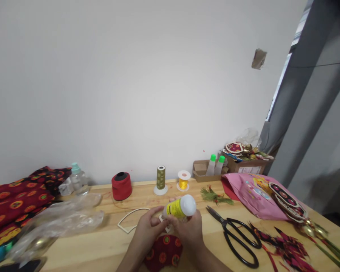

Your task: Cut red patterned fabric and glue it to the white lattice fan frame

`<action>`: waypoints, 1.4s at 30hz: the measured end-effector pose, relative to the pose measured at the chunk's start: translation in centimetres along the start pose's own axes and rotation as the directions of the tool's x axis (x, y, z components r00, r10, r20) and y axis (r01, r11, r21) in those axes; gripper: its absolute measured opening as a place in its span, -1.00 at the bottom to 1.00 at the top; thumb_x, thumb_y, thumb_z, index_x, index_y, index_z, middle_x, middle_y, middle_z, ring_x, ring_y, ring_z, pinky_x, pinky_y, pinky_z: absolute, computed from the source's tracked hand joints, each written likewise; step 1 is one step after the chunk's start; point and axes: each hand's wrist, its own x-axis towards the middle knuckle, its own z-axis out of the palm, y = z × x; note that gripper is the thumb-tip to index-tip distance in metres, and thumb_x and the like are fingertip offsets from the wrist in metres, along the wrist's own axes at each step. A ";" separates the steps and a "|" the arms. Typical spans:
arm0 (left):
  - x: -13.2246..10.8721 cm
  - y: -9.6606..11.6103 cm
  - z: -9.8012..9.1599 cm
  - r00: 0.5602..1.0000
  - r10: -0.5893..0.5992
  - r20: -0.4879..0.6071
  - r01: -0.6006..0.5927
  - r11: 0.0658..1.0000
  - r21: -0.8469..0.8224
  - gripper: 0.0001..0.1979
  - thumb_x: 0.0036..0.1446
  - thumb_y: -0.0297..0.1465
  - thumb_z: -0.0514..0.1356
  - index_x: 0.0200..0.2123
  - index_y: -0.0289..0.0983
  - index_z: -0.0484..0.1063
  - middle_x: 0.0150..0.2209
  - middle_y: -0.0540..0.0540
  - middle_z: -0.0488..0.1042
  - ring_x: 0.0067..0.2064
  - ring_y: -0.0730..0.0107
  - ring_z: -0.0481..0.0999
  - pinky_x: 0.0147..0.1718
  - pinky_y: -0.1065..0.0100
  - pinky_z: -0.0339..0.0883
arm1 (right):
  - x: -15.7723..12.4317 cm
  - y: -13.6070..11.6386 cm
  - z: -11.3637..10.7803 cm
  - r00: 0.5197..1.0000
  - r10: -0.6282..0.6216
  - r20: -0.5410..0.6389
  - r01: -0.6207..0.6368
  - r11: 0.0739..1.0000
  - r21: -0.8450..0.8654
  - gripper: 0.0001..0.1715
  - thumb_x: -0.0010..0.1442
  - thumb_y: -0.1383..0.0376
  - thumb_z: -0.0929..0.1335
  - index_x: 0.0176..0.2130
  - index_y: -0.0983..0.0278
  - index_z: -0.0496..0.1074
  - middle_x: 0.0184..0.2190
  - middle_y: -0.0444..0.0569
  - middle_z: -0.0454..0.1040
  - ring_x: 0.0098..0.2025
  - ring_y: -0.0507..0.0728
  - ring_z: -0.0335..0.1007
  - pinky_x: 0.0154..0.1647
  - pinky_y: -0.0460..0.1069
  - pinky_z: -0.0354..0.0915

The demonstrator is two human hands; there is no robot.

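Observation:
A glue bottle (174, 208) with a yellow label and a white cap lies tilted in my right hand (192, 231), its capped end up and to the right. The fingers of that hand are closed around it. My left hand (149, 226) is closed beside the bottle's lower end, pinching a small pale flat piece (168, 227) that is mostly hidden by fingers and bottle. Just below both hands, a dark red patterned cloth piece (164, 252) rests on the table. Behind my left hand lies a cream fan-shaped frame (127, 227).
Black-handled scissors (225, 223) lie right of my hands. Along the wall stand a red thread cone (121, 187), an olive thread spool (161, 178) and a yellow spool (183, 182). A pink bag (251, 192) sits right; patterned fabric (19, 200) and clear plastic (65, 219) lie left.

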 end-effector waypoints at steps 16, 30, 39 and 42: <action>0.0 -0.1 0.0 1.000 -0.012 0.008 0.013 0.999 -0.051 -0.42 -0.33 -0.32 0.31 -0.14 -0.36 0.33 -0.77 0.14 0.29 -0.66 0.42 0.32 -0.63 0.42 0.17 | -0.3 0.5 0.1 0.997 -0.068 -0.032 0.066 0.996 -0.061 -0.71 -0.36 0.38 0.45 -0.47 0.33 0.43 -0.54 -0.06 0.49 -0.42 0.14 0.42 -0.42 -0.06 0.36; 0.1 -0.2 0.0 1.000 -0.024 -0.011 0.023 0.999 -0.030 -0.44 -0.26 -0.35 0.28 -0.15 -0.45 0.22 -0.76 0.16 0.31 -0.65 0.49 0.31 -0.62 0.45 0.14 | 0.6 0.0 -0.4 0.997 0.014 -0.075 -0.011 0.999 0.045 -0.71 -0.27 0.36 0.43 -0.41 0.38 0.42 -0.48 0.05 0.52 -0.39 0.19 0.45 -0.36 0.01 0.37; 0.2 -0.2 -0.1 0.999 -0.041 -0.022 0.040 0.998 -0.050 -0.44 -0.27 -0.35 0.29 -0.14 -0.43 0.24 -0.68 0.02 0.46 -0.56 0.41 0.42 -0.52 0.42 0.23 | 1.2 0.1 -1.1 0.987 -0.049 -0.155 0.037 0.996 -0.077 -0.71 -0.26 0.30 0.44 -0.44 0.40 0.43 -0.47 0.08 0.52 -0.40 0.18 0.44 -0.32 0.03 0.36; 0.1 -0.3 -0.1 0.999 -0.046 -0.020 0.045 0.997 -0.060 -0.43 -0.29 -0.34 0.31 -0.15 -0.42 0.25 -0.67 0.00 0.48 -0.56 0.39 0.44 -0.52 0.41 0.24 | 1.1 0.0 -0.9 0.994 -0.034 -0.101 0.034 0.999 -0.008 -0.73 -0.25 0.30 0.44 -0.45 0.39 0.43 -0.47 0.07 0.53 -0.40 0.18 0.45 -0.33 0.03 0.37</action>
